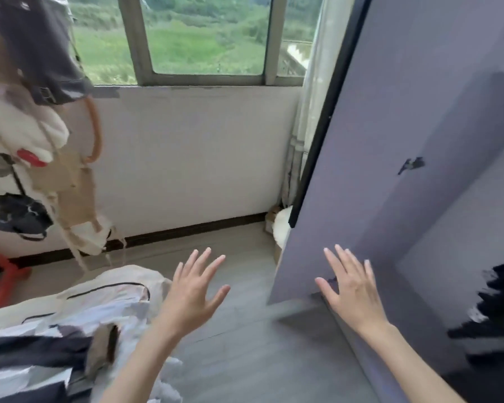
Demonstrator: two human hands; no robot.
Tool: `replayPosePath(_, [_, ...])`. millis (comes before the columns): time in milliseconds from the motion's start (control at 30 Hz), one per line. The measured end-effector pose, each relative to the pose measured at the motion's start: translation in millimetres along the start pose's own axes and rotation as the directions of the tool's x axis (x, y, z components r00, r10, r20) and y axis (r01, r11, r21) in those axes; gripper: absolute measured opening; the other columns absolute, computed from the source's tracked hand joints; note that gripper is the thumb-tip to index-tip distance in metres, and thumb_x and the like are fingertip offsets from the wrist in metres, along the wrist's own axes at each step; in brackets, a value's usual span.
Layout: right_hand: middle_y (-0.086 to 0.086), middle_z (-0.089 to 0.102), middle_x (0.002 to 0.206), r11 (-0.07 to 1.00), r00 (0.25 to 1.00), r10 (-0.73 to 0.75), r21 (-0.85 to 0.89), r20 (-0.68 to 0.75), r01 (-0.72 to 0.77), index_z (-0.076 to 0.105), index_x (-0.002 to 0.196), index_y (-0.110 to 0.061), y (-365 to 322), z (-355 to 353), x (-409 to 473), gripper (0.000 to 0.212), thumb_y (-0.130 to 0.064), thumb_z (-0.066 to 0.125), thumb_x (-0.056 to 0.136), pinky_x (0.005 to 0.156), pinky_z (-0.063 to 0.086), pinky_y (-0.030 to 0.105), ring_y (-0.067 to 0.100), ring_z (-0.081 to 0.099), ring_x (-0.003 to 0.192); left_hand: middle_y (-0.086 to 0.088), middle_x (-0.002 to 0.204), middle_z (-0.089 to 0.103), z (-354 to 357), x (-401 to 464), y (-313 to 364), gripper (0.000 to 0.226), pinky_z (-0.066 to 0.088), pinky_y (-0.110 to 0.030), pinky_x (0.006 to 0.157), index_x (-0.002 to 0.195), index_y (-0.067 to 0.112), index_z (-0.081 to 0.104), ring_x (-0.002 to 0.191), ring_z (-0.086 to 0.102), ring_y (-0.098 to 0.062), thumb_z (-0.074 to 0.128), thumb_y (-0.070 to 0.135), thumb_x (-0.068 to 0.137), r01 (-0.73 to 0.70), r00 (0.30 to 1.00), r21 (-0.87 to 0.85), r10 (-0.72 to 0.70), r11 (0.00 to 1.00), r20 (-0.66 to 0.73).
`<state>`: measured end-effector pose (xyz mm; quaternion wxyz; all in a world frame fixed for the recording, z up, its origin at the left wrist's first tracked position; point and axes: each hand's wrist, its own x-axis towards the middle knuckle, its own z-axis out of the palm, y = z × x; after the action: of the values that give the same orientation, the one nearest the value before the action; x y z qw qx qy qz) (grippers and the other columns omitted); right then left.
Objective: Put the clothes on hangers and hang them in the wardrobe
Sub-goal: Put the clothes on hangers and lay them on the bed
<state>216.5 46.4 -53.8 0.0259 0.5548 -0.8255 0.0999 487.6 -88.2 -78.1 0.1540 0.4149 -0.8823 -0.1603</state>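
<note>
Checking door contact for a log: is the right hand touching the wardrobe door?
Cannot tell. In the head view the right hand, fingers spread, overlaps the door near its lower edge, hiding any contact or gap.

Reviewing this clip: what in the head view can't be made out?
- Wardrobe inside: its open door hides it, so no rail or hangers show.
- Dark garment: smeared, cut by the right edge.
- Clothes pile: blurred, cut by the bottom-left edge.
- Right hand: contact with the door unclear.
- Left hand: open, holds nothing.
</note>
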Motion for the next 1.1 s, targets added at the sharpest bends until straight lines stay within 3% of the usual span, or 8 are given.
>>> replayPosePath(133, [0.007, 0.029, 0.151, 0.984, 0.983, 0.176, 0.046, -0.061, -0.173, 0.033, 0.143, -0.019, 79, -14, -2, 0.059, -0.045, 0.046, 0.092, 0.114, 0.010, 0.048, 0.023, 0.024, 0.141, 0.005, 0.155, 0.013, 27, 55, 65, 0.080, 0.004, -0.035, 0.114, 0.144, 0.036, 0.023, 0.144, 0.000, -0.017, 0.011, 0.071, 0.073, -0.118, 0.993, -0.011, 0.119, 0.993, 0.028])
replayPosePath(233, [0.002, 0.016, 0.155, 0.965, 0.959, 0.260, 0.067, -0.111, -0.254, 0.021, 0.147, -0.022, 127, -25, 3, 0.062, -0.044, 0.045, 0.094, 0.116, 0.000, 0.042, 0.018, 0.011, 0.144, 0.005, 0.155, 0.014, 47, 94, 116, 0.078, 0.003, -0.036, 0.114, 0.144, 0.034, 0.025, 0.144, 0.001, -0.017, 0.013, 0.069, 0.076, -0.212, 0.977, -0.035, 0.213, 0.977, 0.024])
replayPosePath(367, [0.002, 0.017, 0.155, 0.925, 0.919, 0.377, 0.100, -0.118, -0.367, 0.020, 0.147, -0.023, 178, -38, -2, 0.062, -0.046, 0.041, 0.094, 0.115, 0.001, 0.043, 0.018, 0.011, 0.144, 0.002, 0.155, 0.017, 87, 127, 182, 0.078, 0.003, -0.036, 0.113, 0.144, 0.032, 0.027, 0.144, 0.002, -0.019, 0.014, 0.068, 0.076, -0.299, 0.951, -0.090, 0.304, 0.950, 0.059])
replayPosePath(533, [0.011, 0.037, 0.146, 0.857, 0.830, 0.515, 0.125, -0.212, -0.499, 0.038, 0.141, -0.016, 237, -56, -18, 0.071, -0.058, 0.029, 0.085, 0.110, 0.018, 0.055, 0.027, 0.032, 0.137, 0.003, 0.156, 0.009, 131, 160, 269, 0.083, -0.002, -0.031, 0.111, 0.146, 0.034, 0.020, 0.144, -0.006, -0.021, 0.006, 0.069, 0.072, -0.460, 0.859, -0.163, 0.484, 0.873, 0.166])
replayPosePath(633, [0.008, 0.032, 0.149, 0.788, 0.742, 0.615, 0.181, -0.267, -0.588, 0.034, 0.143, -0.017, 272, -75, -23, 0.060, -0.047, 0.044, 0.092, 0.113, 0.014, 0.050, 0.022, 0.025, 0.140, -0.002, 0.154, 0.020, 153, 193, 320, 0.076, 0.006, -0.034, 0.112, 0.144, 0.031, 0.029, 0.144, 0.004, -0.025, 0.015, 0.067, 0.078, -0.556, 0.794, -0.215, 0.590, 0.803, 0.147])
replayPosePath(767, [0.004, 0.026, 0.152, 0.716, 0.646, 0.694, 0.210, -0.317, -0.666, 0.029, 0.145, -0.019, 317, -95, -24, 0.058, -0.040, 0.046, 0.094, 0.115, 0.011, 0.045, 0.019, 0.018, 0.142, -0.004, 0.153, 0.023, 189, 227, 381, 0.075, 0.012, -0.039, 0.114, 0.143, 0.028, 0.031, 0.143, 0.007, -0.027, 0.016, 0.068, 0.082, -0.664, 0.679, -0.272, 0.714, 0.697, 0.172])
replayPosePath(1000, [0.005, 0.024, 0.153, 0.590, 0.519, 0.786, 0.155, -0.336, -0.792, 0.025, 0.146, -0.019, 392, -116, -8, 0.058, -0.041, 0.043, 0.095, 0.116, 0.016, 0.042, 0.020, 0.017, 0.142, 0.000, 0.155, 0.010, 238, 291, 451, 0.110, 0.006, -0.035, 0.114, 0.145, 0.031, 0.023, 0.144, -0.002, -0.024, -0.019, 0.085, 0.059, -0.742, 0.521, -0.310, 0.802, 0.595, 0.292])
replayPosePath(1100, [0.003, 0.021, 0.154, 0.561, 0.485, 0.805, 0.173, -0.341, -0.810, 0.022, 0.147, -0.018, 417, -128, 7, 0.058, -0.040, 0.041, 0.096, 0.117, 0.015, 0.036, 0.017, 0.013, 0.143, 0.001, 0.155, 0.010, 240, 333, 489, 0.096, 0.010, -0.038, 0.114, 0.145, 0.032, 0.020, 0.144, -0.003, -0.022, -0.003, 0.081, 0.066, -0.772, 0.486, -0.312, 0.831, 0.553, 0.270])
